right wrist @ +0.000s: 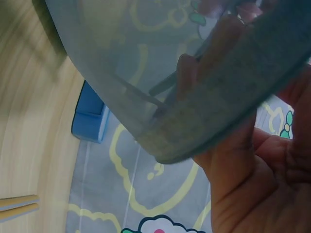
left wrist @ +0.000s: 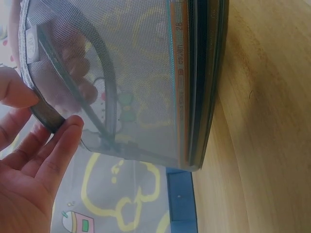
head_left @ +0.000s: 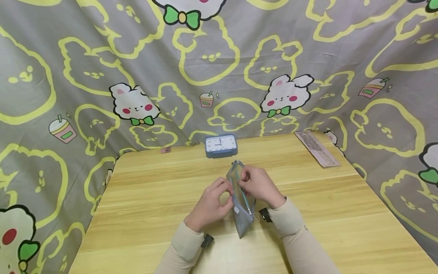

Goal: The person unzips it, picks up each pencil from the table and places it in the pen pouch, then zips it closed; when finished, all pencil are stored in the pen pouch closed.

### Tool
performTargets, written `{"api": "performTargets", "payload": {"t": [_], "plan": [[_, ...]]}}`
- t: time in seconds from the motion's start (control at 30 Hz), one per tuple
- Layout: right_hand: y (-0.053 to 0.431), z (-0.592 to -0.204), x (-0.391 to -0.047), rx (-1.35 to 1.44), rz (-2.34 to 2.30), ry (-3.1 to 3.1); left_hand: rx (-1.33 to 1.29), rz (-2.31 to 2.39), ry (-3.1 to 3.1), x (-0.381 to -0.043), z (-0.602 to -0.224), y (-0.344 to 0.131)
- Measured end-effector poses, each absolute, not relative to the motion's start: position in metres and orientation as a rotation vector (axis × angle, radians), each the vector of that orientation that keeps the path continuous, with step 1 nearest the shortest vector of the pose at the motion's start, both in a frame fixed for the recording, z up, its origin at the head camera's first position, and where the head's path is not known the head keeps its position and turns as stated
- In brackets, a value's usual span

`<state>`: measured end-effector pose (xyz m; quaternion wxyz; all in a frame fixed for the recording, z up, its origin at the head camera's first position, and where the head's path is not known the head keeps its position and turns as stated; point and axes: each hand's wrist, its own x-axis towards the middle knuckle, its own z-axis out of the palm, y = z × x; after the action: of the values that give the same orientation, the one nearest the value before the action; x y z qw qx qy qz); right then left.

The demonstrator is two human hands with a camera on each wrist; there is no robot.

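Observation:
A grey mesh zip pouch (head_left: 242, 226) stands on edge over the table, its mouth spread apart between the two hands. The left hand (head_left: 210, 199) pinches the near-left rim between thumb and fingers; the left wrist view shows this hand (left wrist: 41, 162) on the dark zip band. On the opposite rim, the right hand (head_left: 258, 184) grips the pouch, and some of its fingers (right wrist: 187, 77) show through the mesh. Along the pouch's bottom, an orange-brown pencil (left wrist: 181, 73) with printed lettering lies beside darker, slim strips that I cannot identify.
A blue desk clock (head_left: 220, 146) stands behind the pouch near the curtain. A long flat pinkish packet (head_left: 317, 148) lies at the back right. A small pink piece (head_left: 165, 150) is at the back left edge. The patterned curtain (head_left: 191, 121) borders the wooden table (head_left: 150, 201).

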<state>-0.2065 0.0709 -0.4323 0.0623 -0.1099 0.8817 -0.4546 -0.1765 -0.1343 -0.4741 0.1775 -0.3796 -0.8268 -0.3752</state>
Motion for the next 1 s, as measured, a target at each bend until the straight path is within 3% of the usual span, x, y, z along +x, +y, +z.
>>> {"api": "performTargets", "payload": {"t": [0.77,1.0], "plan": [[0.056,-0.442,-0.202,-0.344,-1.172,2.837,-1.096,-1.043,-2.288,-0.176,-0.477,-0.135],[0.092,-0.426,-0.208,-0.246,-1.111,2.939,-1.078,-1.055,-2.324,-0.177,-0.476,-0.135]]}}
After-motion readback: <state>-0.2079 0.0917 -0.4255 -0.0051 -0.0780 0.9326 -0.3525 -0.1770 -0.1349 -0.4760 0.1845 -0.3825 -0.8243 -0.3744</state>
